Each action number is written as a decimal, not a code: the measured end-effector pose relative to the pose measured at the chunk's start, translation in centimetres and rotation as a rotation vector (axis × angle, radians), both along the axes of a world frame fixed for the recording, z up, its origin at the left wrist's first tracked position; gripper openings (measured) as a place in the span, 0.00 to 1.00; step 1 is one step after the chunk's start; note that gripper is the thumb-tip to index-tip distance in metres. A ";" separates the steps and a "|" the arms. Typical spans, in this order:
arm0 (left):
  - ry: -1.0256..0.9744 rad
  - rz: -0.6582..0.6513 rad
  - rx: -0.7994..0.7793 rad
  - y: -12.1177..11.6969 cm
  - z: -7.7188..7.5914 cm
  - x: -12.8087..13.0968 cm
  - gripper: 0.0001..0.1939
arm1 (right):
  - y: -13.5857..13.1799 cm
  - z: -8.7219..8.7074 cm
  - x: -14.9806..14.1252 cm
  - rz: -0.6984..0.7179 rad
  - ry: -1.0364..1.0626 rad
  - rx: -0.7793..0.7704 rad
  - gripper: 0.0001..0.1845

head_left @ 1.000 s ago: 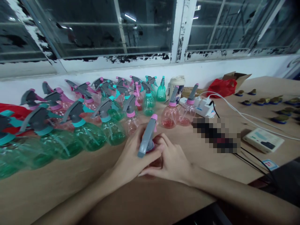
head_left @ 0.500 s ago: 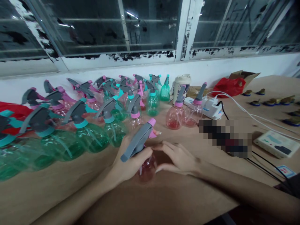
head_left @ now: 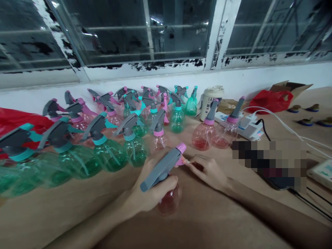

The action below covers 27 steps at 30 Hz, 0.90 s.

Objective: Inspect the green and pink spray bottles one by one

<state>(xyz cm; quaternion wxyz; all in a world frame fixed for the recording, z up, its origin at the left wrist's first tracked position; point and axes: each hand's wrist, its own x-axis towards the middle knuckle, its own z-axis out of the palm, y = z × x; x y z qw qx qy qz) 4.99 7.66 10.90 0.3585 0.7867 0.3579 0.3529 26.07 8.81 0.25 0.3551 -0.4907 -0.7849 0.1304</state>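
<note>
On my feed, a crowd of green and pink spray bottles (head_left: 110,154) fills the left of the table (head_left: 52,207), its front row standing just beyond my left hand (head_left: 150,188); two pink bottles (head_left: 203,136) stand ahead of my right hand (head_left: 210,173), with a paper cup (head_left: 208,98), a white power strip (head_left: 250,128) and a red bag (head_left: 272,101) farther back. Here's the held spray bottle (head_left: 169,202), over the near tabletop, my left fingers and thumb wrapped round its neck. Right fingertips are drawn together by the pink trigger (head_left: 180,162), though blur keeps me from telling whether they pinch it. The spray head (head_left: 160,167) slants, pink nozzle (head_left: 181,148) aimed forward and right, grey tail back toward the wearer; the body runs roughly upright below. Smooth grey plastic up top, a round, see-through, pink-tinted bulb underneath.
</note>
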 end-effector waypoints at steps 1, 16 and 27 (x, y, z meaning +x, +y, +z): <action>0.008 -0.013 0.000 0.0 0.1 0.0 0.12 | 0.0 0.0 0.0 -0.001 0.002 -0.012 0.16; 0.027 0.001 0.094 -0.3 -0.2 -0.1 0.11 | -0.5 0.1 0.4 -0.009 0.112 -0.166 0.19; 0.025 -0.015 0.080 -0.3 -0.2 0.1 0.10 | -0.8 0.3 0.6 0.001 0.139 -0.240 0.19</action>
